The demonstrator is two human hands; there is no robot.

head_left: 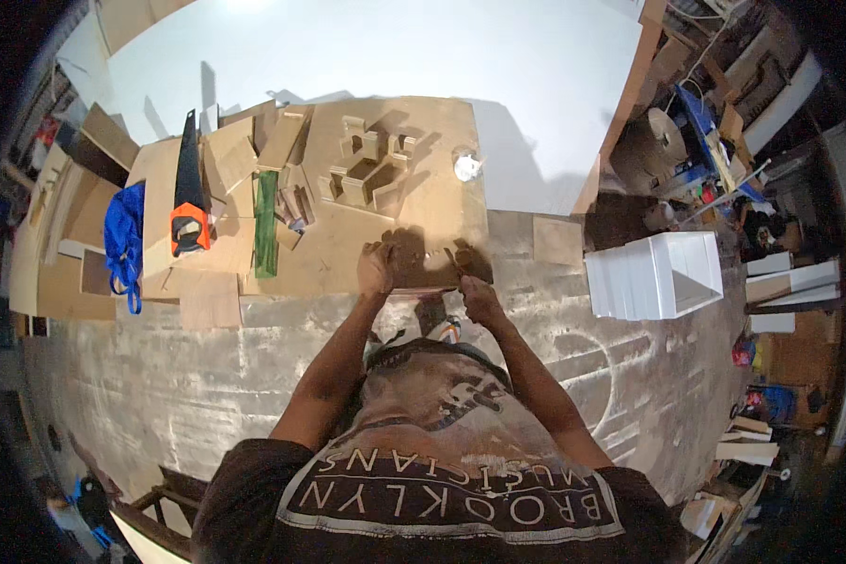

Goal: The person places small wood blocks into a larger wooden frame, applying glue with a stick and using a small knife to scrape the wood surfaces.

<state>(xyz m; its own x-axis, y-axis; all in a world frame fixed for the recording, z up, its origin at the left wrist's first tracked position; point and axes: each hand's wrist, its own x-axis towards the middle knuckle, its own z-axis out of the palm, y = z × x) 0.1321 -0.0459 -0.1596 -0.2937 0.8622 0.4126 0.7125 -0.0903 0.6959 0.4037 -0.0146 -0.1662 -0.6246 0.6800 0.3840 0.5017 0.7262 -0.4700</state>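
Observation:
Near the front edge of the brown worktable (324,268), my left hand (376,271) is closed, its fingers curled at the tabletop; what they hold, if anything, is hidden in shadow. Just to the right, my right hand (481,299) grips a thin stick-like tool (457,263), its tip pointing up and left over the table. Its exact kind is too small to make out. Between the hands lies a dark shaded patch with small pale specks. Beyond them, several small wooden bracket-like pieces (359,188) stand on the tabletop.
On the table's left lie a handsaw (189,183) with an orange handle, a green strip (266,226) and wood offcuts (230,155). A blue bag (124,235) hangs further left. A crumpled white item (467,166) sits far right; a white box (663,274) stands beyond the table's right side.

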